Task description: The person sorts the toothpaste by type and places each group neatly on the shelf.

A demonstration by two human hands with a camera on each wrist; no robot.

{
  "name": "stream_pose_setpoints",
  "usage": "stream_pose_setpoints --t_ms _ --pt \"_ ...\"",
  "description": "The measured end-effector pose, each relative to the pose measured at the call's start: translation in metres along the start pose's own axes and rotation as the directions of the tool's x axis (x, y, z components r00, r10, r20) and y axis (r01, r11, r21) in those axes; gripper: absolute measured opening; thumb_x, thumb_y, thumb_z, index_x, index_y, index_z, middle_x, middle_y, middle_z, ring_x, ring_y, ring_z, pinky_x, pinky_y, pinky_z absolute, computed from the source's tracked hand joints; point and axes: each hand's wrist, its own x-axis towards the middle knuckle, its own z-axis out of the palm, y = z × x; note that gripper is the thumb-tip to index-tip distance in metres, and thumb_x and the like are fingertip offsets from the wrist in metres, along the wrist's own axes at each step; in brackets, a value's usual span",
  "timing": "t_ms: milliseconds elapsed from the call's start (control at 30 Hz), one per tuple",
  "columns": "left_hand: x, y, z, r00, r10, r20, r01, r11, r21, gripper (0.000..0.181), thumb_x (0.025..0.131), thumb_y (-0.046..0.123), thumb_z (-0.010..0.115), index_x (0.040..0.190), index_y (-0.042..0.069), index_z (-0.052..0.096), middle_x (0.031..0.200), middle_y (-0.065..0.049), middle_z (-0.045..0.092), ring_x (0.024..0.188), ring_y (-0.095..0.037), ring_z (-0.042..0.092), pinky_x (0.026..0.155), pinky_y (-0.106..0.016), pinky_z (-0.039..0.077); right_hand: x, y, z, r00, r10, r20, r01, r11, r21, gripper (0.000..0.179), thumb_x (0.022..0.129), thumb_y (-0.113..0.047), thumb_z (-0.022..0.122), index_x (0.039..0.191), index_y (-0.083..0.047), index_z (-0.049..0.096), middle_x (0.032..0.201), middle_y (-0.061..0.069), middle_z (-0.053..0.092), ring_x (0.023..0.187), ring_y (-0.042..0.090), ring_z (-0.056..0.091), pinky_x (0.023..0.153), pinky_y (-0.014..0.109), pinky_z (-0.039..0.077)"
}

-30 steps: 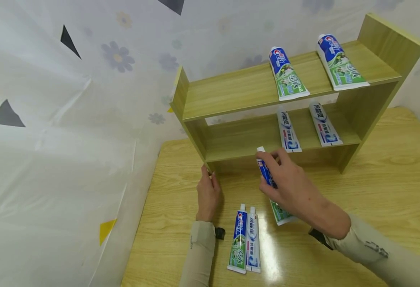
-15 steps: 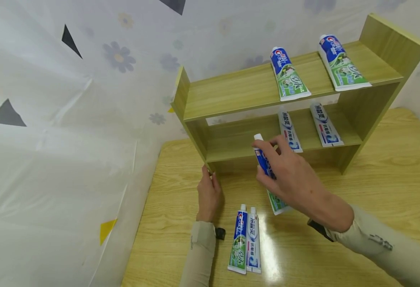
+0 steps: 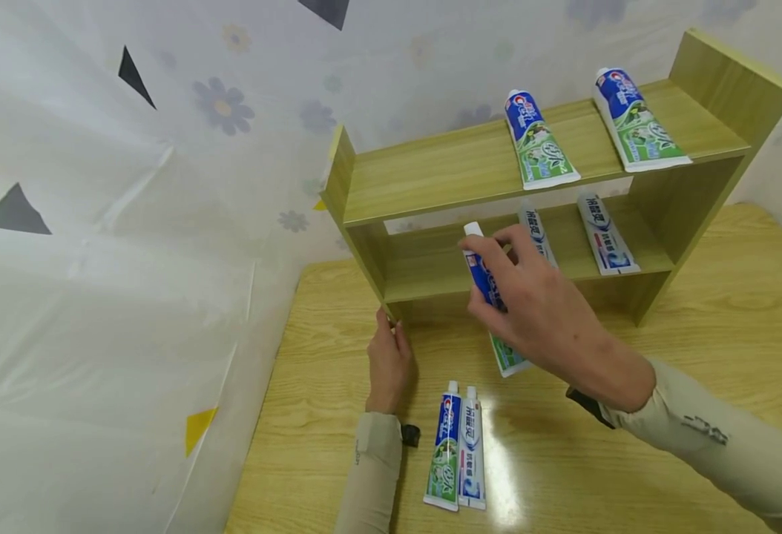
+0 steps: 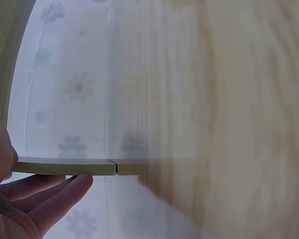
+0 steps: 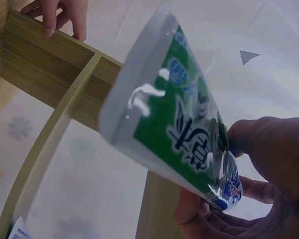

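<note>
My right hand [image 3: 538, 297] grips a blue and green tube of toothpaste [image 3: 481, 278] by its upper part. Its white cap points up and away, and its flat end hangs lower, over the table. In the right wrist view the same toothpaste tube [image 5: 189, 124] lies between thumb and fingers, crimped end toward the camera. The tube overlaps the lower board of a two-tier wooden shelf [image 3: 431, 178]. Low on that shelf's left side panel, my left hand [image 3: 387, 363] pinches the edge. The left wrist view shows the panel's edge [image 4: 65, 168] between thumb and fingers.
Two blue and green tubes [image 3: 541, 141] lie on the upper board, toward the right. Below them, two white tubes [image 3: 606, 233] lie on the lower board. One blue-green tube [image 3: 443, 452] and one white tube [image 3: 472, 449] lie side by side on the wooden table [image 3: 311, 400].
My right hand has lifted the toothpaste tube up and slightly left, from low over the table to in front of the lower board. My left hand keeps its place on the shelf panel.
</note>
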Motion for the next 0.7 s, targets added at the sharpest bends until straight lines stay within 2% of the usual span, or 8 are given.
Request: stream_pose_setpoints --t_ms 33,67,267,300,333,400,500,700 --pt "0.000 0.000 0.000 1.000 0.015 -0.008 -0.015 1.000 0.000 0.029 0.118 0.012 0.044 0.141 -0.006 0.048 0.086 -0.020 0.068 0.058 -0.016 0.054 0.050 -0.027 0.046 0.001 0.000 0.000 1.000 0.000 0.000 0.000 1.000 -0.002 0.059 0.093 -0.004 0.076 0.148 -0.006 0.055 0.122 0.024 0.056 0.085 0.030 0.067 0.060 0.039 0.064" --pt "0.000 -0.013 0.007 0.999 0.040 -0.021 -0.040 0.999 -0.005 0.030 0.119 0.014 0.043 0.141 -0.005 0.048 0.086 -0.019 0.068 0.059 -0.016 0.055 0.051 -0.028 0.047 0.001 0.001 0.000 1.000 0.001 0.000 -0.001 1.000 -0.001 0.060 0.092 -0.003 0.076 0.148 -0.006 0.055 0.122 0.024 0.056 0.085 0.030 0.067 0.061 0.039 0.064" --pt "0.001 -0.017 0.009 0.997 0.073 -0.039 -0.073 0.997 -0.010 0.033 0.119 0.017 0.041 0.142 -0.006 0.048 0.090 -0.022 0.070 0.061 -0.019 0.060 0.052 -0.032 0.052 0.008 0.001 -0.003 1.000 -0.019 -0.014 0.019 1.000 -0.005 0.060 0.093 -0.003 0.076 0.149 -0.006 0.054 0.123 0.024 0.055 0.083 0.030 0.067 0.059 0.039 0.063" --pt "0.000 -0.006 0.003 0.997 0.062 -0.035 -0.063 0.998 -0.011 0.033 0.119 0.016 0.041 0.141 -0.007 0.048 0.089 -0.023 0.070 0.060 -0.020 0.059 0.050 -0.033 0.052 0.010 0.000 -0.003 0.999 -0.027 -0.021 0.027 1.000 -0.005 0.059 0.093 -0.003 0.075 0.149 -0.006 0.054 0.123 0.024 0.055 0.082 0.030 0.066 0.058 0.039 0.062" --pt "0.000 -0.007 0.003 0.998 0.062 -0.034 -0.062 0.998 -0.015 0.034 0.120 0.017 0.041 0.142 -0.007 0.048 0.091 -0.024 0.070 0.061 -0.020 0.060 0.051 -0.033 0.052 0.011 0.000 -0.004 0.999 -0.036 -0.028 0.036 0.999 -0.005 0.058 0.094 -0.003 0.075 0.148 -0.005 0.054 0.123 0.024 0.055 0.082 0.030 0.066 0.059 0.039 0.062" --pt "0.001 -0.023 0.013 0.995 0.083 -0.048 -0.084 0.996 -0.010 0.034 0.119 0.019 0.041 0.143 -0.004 0.047 0.091 -0.022 0.071 0.062 -0.019 0.060 0.052 -0.033 0.051 0.015 -0.001 -0.005 0.998 -0.051 -0.039 0.050 0.999 -0.003 0.058 0.094 -0.003 0.075 0.149 -0.005 0.054 0.124 0.025 0.055 0.083 0.031 0.066 0.060 0.040 0.063" --pt "0.001 -0.028 0.014 0.994 0.097 -0.059 -0.099 0.995 -0.021 0.033 0.120 0.021 0.041 0.142 -0.003 0.048 0.088 -0.020 0.069 0.061 -0.018 0.059 0.050 -0.034 0.050 0.021 -0.002 -0.007 0.997 -0.062 -0.046 0.062 0.998 0.004 0.057 0.095 -0.002 0.074 0.149 -0.005 0.054 0.125 0.026 0.055 0.087 0.033 0.068 0.063 0.044 0.065" --pt "-0.001 -0.023 0.011 0.991 0.112 -0.068 -0.114 0.993 -0.032 0.034 0.120 0.022 0.040 0.143 -0.001 0.049 0.085 -0.019 0.068 0.059 -0.017 0.058 0.048 -0.036 0.049 0.032 -0.001 -0.010 0.996 -0.063 -0.060 0.064 0.998 0.007 0.054 0.098 -0.003 0.072 0.148 -0.003 0.053 0.127 0.030 0.056 0.094 0.040 0.073 0.069 0.050 0.067"
